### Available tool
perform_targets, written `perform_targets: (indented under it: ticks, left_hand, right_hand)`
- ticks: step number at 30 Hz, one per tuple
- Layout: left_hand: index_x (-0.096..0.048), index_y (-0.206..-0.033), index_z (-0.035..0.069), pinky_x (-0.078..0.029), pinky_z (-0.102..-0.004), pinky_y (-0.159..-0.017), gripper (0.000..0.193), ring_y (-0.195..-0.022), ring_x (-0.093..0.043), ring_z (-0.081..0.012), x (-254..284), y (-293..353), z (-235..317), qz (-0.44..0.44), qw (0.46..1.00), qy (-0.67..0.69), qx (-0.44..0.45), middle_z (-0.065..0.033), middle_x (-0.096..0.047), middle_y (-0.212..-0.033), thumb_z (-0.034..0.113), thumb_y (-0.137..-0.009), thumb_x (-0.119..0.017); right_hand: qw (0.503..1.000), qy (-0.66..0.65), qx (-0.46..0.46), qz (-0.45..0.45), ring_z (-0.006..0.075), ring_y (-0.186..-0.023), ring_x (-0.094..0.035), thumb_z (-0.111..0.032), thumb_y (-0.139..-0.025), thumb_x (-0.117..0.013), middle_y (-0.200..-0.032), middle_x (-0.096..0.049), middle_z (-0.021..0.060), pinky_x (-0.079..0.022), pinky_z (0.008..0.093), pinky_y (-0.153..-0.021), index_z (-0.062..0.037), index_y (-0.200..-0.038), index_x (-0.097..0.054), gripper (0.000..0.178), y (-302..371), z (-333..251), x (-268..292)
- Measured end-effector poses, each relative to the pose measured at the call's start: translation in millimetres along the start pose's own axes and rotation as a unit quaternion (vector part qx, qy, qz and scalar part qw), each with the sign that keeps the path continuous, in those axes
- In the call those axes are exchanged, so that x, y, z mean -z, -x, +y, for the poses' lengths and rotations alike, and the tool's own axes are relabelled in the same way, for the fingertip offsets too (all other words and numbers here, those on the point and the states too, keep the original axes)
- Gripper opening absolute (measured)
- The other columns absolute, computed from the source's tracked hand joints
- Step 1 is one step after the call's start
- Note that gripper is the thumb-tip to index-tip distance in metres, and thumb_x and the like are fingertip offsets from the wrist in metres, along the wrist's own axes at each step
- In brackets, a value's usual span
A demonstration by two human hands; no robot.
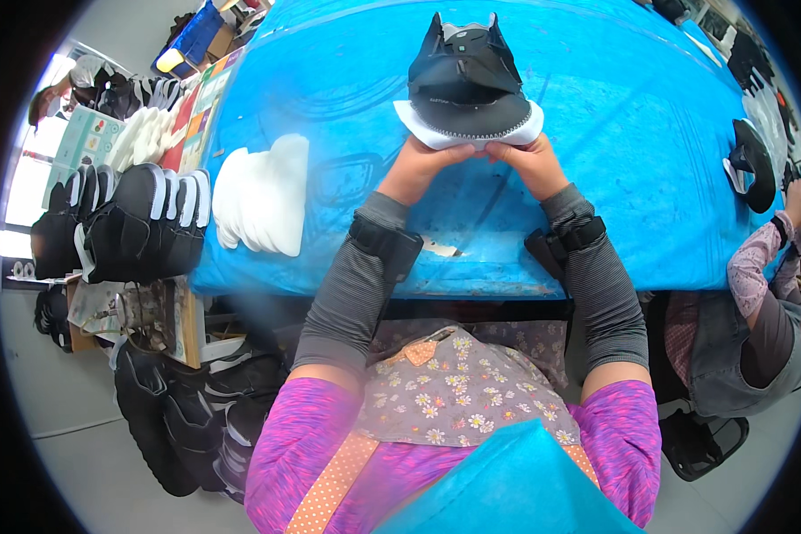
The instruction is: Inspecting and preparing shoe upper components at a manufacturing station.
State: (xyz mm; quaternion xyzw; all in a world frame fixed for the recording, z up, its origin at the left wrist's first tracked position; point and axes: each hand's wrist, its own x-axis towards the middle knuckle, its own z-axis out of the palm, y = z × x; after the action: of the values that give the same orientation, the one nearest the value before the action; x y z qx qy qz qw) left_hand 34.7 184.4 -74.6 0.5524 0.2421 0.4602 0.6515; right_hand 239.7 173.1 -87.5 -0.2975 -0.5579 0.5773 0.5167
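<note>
Over the far middle of the blue-covered table (614, 187) I hold a black shoe upper (465, 82), its rounded toe pointing toward me. White material (527, 129) sticks out round the toe, and light zigzag stitching follows the black edge. My left hand (424, 167) grips the near left part of the toe edge, and my right hand (531, 165) grips the near right part. Both thumbs press in close to each other at the middle of that edge. My other fingers are mostly hidden under the piece.
Left on the table lies a fanned stack of white sole-shaped pieces (262, 198). Beyond it, black shoe uppers (138, 214) stand in rows beside more white pieces (142, 138). Black shoes (182, 409) are piled below. At right a co-worker's arm (756, 262) reaches in near a black upper (752, 166).
</note>
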Motion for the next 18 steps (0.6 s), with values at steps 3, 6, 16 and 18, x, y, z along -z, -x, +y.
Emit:
perform_targets:
  ticks: [3, 6, 16, 18]
  left_hand:
    - [-0.042, -0.130, 0.003, -0.047, -0.0381, -0.095, 0.049, -0.112, -0.055, -0.0215, 4, 1, 2, 0.038, 0.994, 0.066, 0.084, -0.0089, -0.055, -0.123, 0.010, -0.087, -0.062]
    - [-0.038, -0.133, 0.003, -0.042, -0.0409, -0.100, 0.048, -0.117, -0.052, -0.0230, 5, 0, 8, 0.021, 0.975, 0.211, 0.071, -0.0094, -0.053, -0.126, 0.014, -0.090, -0.058]
    - [-0.044, -0.129, 0.000, -0.041, -0.0401, -0.102, 0.039, -0.119, -0.051, -0.0234, 12, 0, -3, 0.008, 0.967, 0.250, 0.047, -0.0118, -0.053, -0.128, 0.008, -0.092, -0.054]
    - [-0.043, -0.130, 0.002, -0.038, -0.0412, -0.105, 0.041, -0.122, -0.049, -0.0235, 15, 2, -5, -0.001, 0.964, 0.260, 0.051, -0.0109, -0.052, -0.130, 0.008, -0.092, -0.055]
  right_hand:
    - [1.000, 0.004, -0.003, 0.015, 0.0132, -0.088, -0.063, -0.008, -0.086, -0.064, -0.097, -0.068, 0.0061, -0.049, 0.0270, -0.072, -0.0031, -0.104, -0.066, 0.019, 2, -8, -2]
    - [0.999, 0.031, -0.033, -0.001, 0.0147, -0.091, -0.062, -0.010, -0.086, -0.065, -0.104, -0.066, 0.0062, -0.049, 0.0290, -0.075, -0.0028, -0.109, -0.063, 0.024, 2, -4, 2]
    - [0.961, -0.258, -0.095, 0.009, 0.0217, -0.119, -0.051, -0.014, -0.091, -0.059, -0.128, -0.054, 0.0088, -0.039, 0.0417, -0.103, -0.0051, -0.132, -0.044, 0.045, 0, 5, 16]
    - [0.963, -0.245, -0.115, -0.016, 0.0213, -0.119, -0.051, -0.014, -0.090, -0.060, -0.128, -0.054, 0.0065, -0.039, 0.0430, -0.102, -0.0075, -0.132, -0.045, 0.044, 1, 6, 13]
